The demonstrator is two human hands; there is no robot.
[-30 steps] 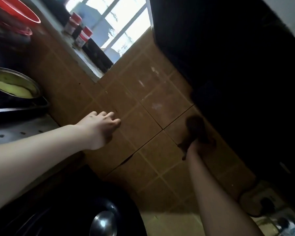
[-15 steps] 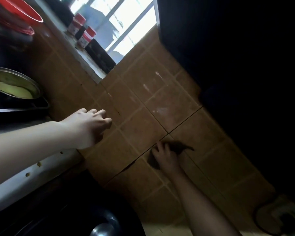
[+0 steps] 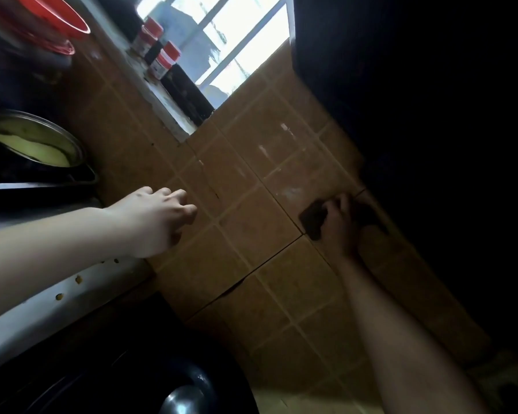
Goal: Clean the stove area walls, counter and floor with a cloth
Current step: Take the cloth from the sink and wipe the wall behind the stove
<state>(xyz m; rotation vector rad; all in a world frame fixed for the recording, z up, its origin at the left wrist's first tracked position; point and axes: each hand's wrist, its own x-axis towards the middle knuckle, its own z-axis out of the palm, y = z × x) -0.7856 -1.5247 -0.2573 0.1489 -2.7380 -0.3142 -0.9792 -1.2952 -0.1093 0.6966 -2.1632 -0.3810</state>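
Brown tile wall (image 3: 251,234): right hand (image 3: 340,225) had fingers bent over a dark cloth (image 3: 311,219), pressing it flat on the tiles near the dark cabinet edge. Left hand (image 3: 156,219) held nothing, fingers loosely curled, tips at the wall above the white stove edge (image 3: 42,309). Steel pot (image 3: 75,150) at left held pale yellow food (image 3: 27,144), uncovered. Red-capped jars (image 3: 165,59) stood on the sill (image 3: 162,97), contents unreadable. Red bowls (image 3: 51,16) sat top left, insides hidden. Black lid (image 3: 180,398) with shiny knob at bottom.
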